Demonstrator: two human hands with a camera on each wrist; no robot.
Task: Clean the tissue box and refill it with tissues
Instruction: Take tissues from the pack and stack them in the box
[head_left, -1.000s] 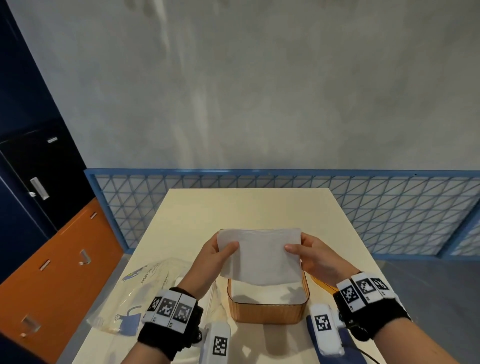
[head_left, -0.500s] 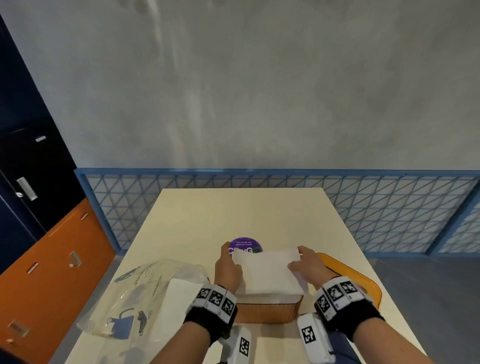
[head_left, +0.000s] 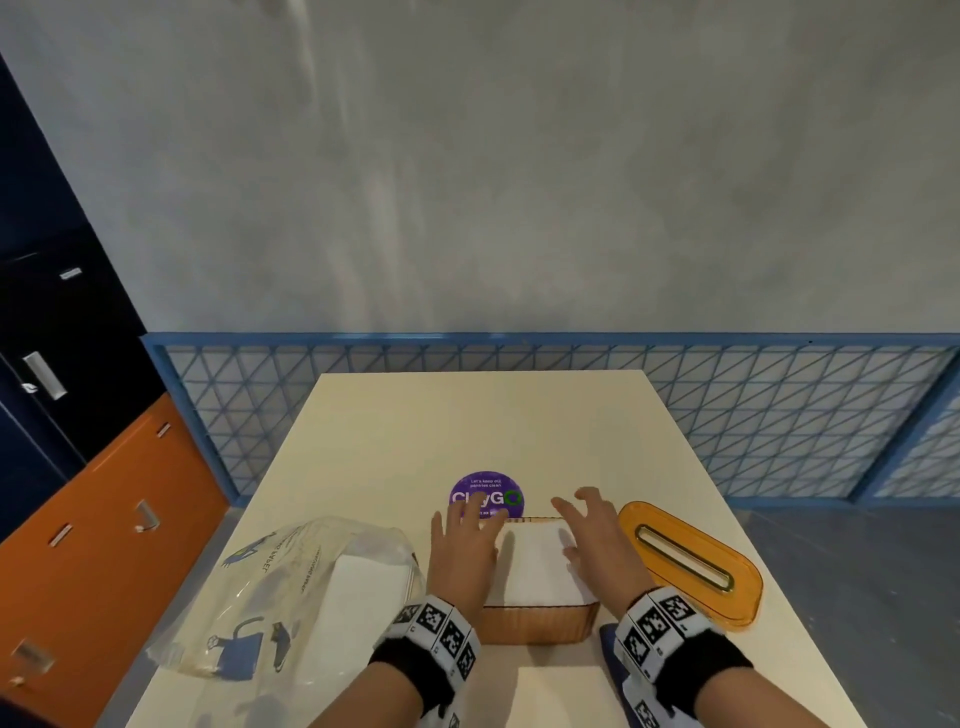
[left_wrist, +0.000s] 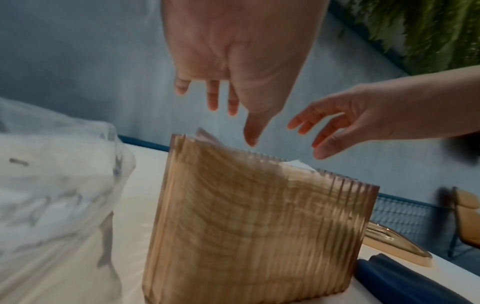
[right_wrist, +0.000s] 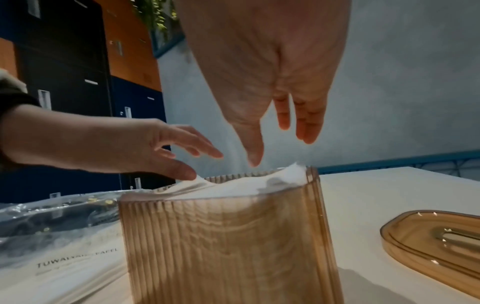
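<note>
An amber ribbed tissue box (head_left: 537, 622) (left_wrist: 249, 226) (right_wrist: 228, 242) stands open-topped on the table near its front edge. A stack of white tissues (head_left: 540, 569) (right_wrist: 249, 183) fills it to the rim. My left hand (head_left: 462, 551) (left_wrist: 233, 86) hovers over the box's left side, fingers spread and straight, holding nothing. My right hand (head_left: 597, 545) (right_wrist: 280, 115) hovers over the right side, fingers likewise spread and empty. The box's amber lid (head_left: 691, 564) (right_wrist: 436, 246) with its slot lies flat on the table to the right.
A clear plastic tissue pack (head_left: 291, 592) with white tissues inside lies left of the box. A purple round sticker (head_left: 485, 493) sits behind the box. A dark blue cloth (left_wrist: 405, 281) lies at the front right. The table (head_left: 493, 415) ends at a blue mesh fence (head_left: 779, 415).
A second ago both hands held a tissue stack above the box. They lowered it in, then let go and lifted, fingers spreading.
</note>
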